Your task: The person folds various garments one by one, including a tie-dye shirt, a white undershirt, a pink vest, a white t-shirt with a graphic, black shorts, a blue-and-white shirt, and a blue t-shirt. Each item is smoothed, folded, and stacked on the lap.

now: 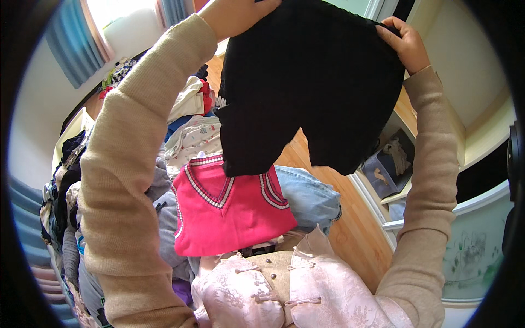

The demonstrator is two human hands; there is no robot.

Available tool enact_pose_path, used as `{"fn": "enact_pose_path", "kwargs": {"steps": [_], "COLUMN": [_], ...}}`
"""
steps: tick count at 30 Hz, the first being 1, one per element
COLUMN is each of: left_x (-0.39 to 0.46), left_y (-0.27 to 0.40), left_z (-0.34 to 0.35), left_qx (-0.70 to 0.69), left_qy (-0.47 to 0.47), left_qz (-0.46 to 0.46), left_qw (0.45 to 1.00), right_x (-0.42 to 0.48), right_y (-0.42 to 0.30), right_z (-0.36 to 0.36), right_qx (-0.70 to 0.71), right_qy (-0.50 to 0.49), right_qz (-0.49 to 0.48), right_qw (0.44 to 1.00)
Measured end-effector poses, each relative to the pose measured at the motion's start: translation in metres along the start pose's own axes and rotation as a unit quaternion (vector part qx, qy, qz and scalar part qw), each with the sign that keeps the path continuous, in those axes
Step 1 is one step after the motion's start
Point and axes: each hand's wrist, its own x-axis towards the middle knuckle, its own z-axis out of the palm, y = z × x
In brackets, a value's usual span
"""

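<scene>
A pair of black shorts or trousers [311, 82] hangs spread out in front of me, its two legs pointing down. My left hand [236, 14] grips its upper left, with the fingertips cut off by the top edge of the picture. The upper right corner is pinched in my right hand [404, 43], thumb in front. Below the black garment lies a folded bright pink V-neck knit vest [233, 221] with striped trim. Light blue denim [307, 197] sits beside and partly under the vest. The black garment hides part of the vest's top edge.
Heaped clothes [192, 131] lie beyond the vest, and more garments [67, 164] fill the left side. At right, an open cabinet [410, 192] holds a grey-blue fabric bin [381, 172]. Wooden floor [357, 229] runs between. Blue curtains [74, 45] hang by a window.
</scene>
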Motion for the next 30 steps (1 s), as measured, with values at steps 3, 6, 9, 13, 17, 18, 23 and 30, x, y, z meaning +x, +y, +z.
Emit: {"fn": "enact_pose_path", "kwargs": {"steps": [3,6,9,13,17,18,23,30], "left_x": [0.006,0.016,0.017,0.019,0.016,0.015,0.004,-0.038], "left_y": [0.013,0.039,0.065,0.078,0.076,0.076,0.076,0.068], "left_z": [0.007,0.013,0.02,0.024,0.025,0.026,0.033,0.06], "left_qx": [-0.226,-0.408,-0.373,-0.284,-0.33,-0.33,-0.3,-0.109], "left_qy": [-0.027,0.003,0.004,0.068,0.031,0.039,0.047,0.192], "left_qz": [-0.254,-0.365,-0.276,-0.162,-0.126,-0.105,-0.078,0.052], "left_qw": [0.94,0.837,0.886,0.943,0.935,0.937,0.95,0.974], "right_x": [0.006,0.008,0.006,0.008,0.012,0.013,0.017,0.009], "right_y": [-0.016,-0.051,-0.085,-0.111,-0.115,-0.114,-0.105,-0.122], "right_z": [0.002,0.017,0.038,0.045,0.046,0.048,0.058,0.054], "right_qx": [0.23,0.443,0.488,0.479,0.559,0.579,0.581,0.56], "right_qy": [-0.052,-0.062,-0.048,-0.044,-0.09,-0.071,-0.106,-0.105], "right_qz": [0.118,0.18,0.128,0.098,0.125,0.134,0.081,0.074], "right_qw": [0.965,0.876,0.862,0.871,0.815,0.801,0.803,0.819]}}
